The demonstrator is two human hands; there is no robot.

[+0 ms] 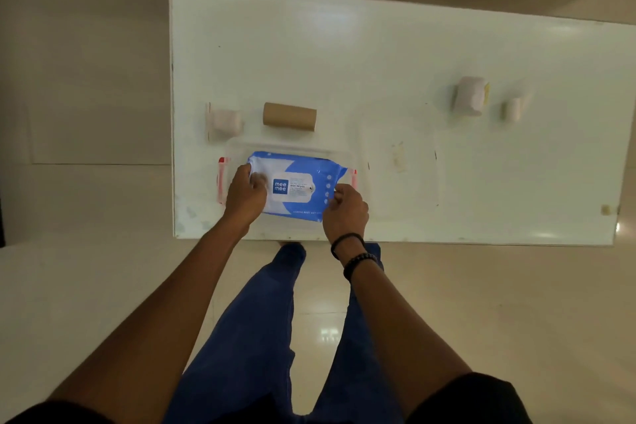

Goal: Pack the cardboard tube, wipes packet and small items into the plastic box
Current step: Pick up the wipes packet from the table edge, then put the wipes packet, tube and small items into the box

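Wipes packet (pixel 296 186), blue and white, is lying flat inside the clear plastic box (pixel 237 148) at lower centre of the frame, and both hands are pressing on it. Left hand (pixel 245 196) is gripping the packet's left end with fingers curled over it; right hand (pixel 346 212) is pinching the lower right corner. Each grip is closed on the packet, not released.

This looks like the seating step: the packet is being settled down between the box walls, filling most of the floor. Next, the grips would need to be letting go and one hand reaching up-frame for the cardboard tube (pixel 289 117), which is lying on its side just beyond the box's far rim. A pale wrapped item (pixel 225 121) is sitting left of the tube; a pale soft pack (pixel 468 96) and a small white roll (pixel 513 109) are resting well apart at upper right.

Box is sitting near the white bench (pixel 378 45) front edge, its red latch (pixel 221 179) almost at the left edge. Open bench is stretching to the right and beyond.
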